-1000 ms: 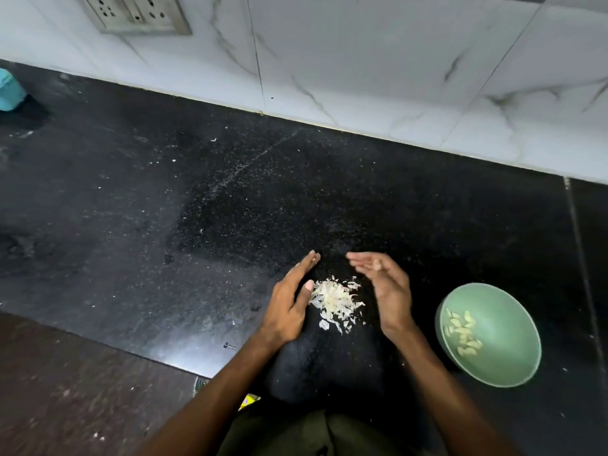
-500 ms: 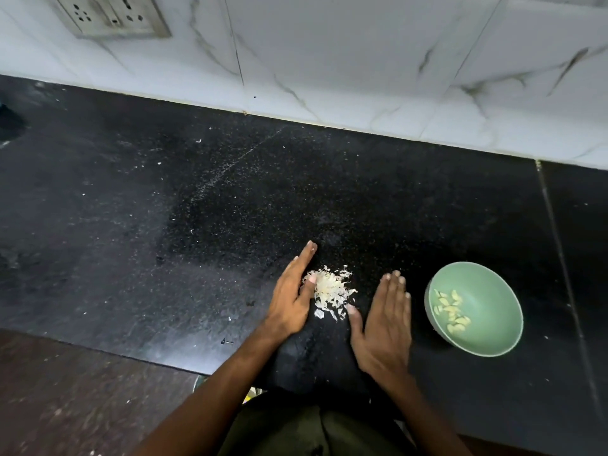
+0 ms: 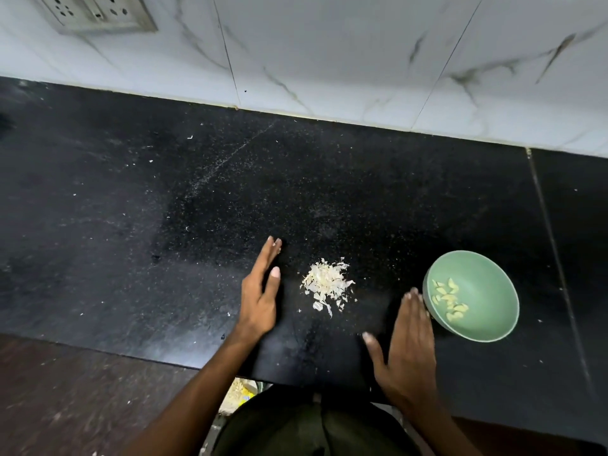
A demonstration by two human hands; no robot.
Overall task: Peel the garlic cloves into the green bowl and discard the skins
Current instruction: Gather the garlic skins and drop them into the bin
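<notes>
A small heap of white garlic skins lies on the black counter. To its left my left hand stands on its edge with fingers straight, a little apart from the heap. My right hand lies flat, palm down, fingers straight, to the lower right of the heap, its fingertips beside the rim of the green bowl. Several peeled garlic cloves sit inside that bowl. Neither hand holds anything.
A white marble wall with a socket plate runs behind the counter. Small skin flecks are scattered over the counter. Below the front edge, something yellow and white shows by my dark clothing.
Both hands have drawn away from the skin heap: the left one shifted left, the right one moved right and toward me, next to the bowl. The camera view also shifted.
</notes>
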